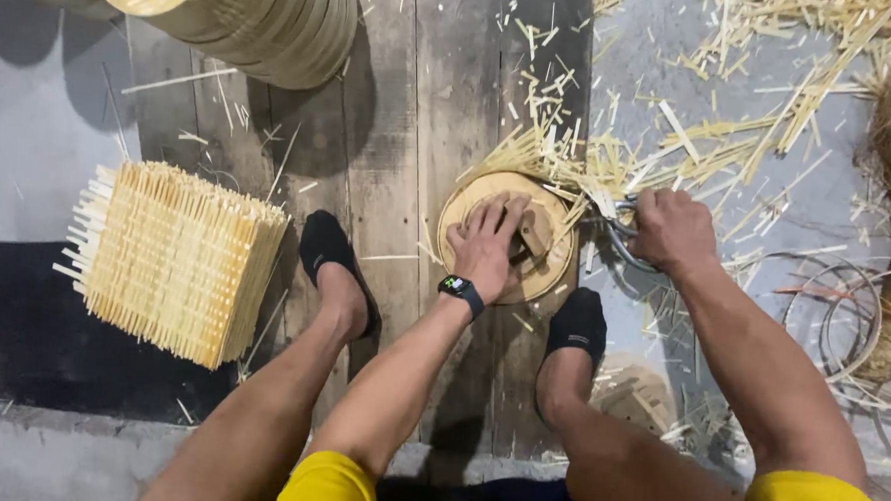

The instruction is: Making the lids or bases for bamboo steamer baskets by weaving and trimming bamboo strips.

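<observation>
Pressing flat on the round woven disc [506, 238], the left hand [484, 244] has fingers spread over a small wooden block [532, 234] at its centre; that grip is a splayed palm hold, not a clench. Right hand [673, 230] is clenched around metal shears [617, 226], blades sitting at the disc's right rim, just left of the fist.

Judgement: to trim well, keep the palm weight centred so the disc can't spin, feed the rim to the blades in small turns, and keep left fingertips inboard of the edge.

Disc lies on dark floor planks [401, 128], between both black-socked feet [335, 261].

Around: bamboo offcuts [610, 158] piled just beyond and right of the shears, likely to snag the blades. Stack of square woven mats [175, 259] well left of the left hand. Stack of round finished pieces [245, 16] far ahead-left. Wire hoops [843, 318] right of the right forearm. Wrist watch [461, 291] on the left arm.
</observation>
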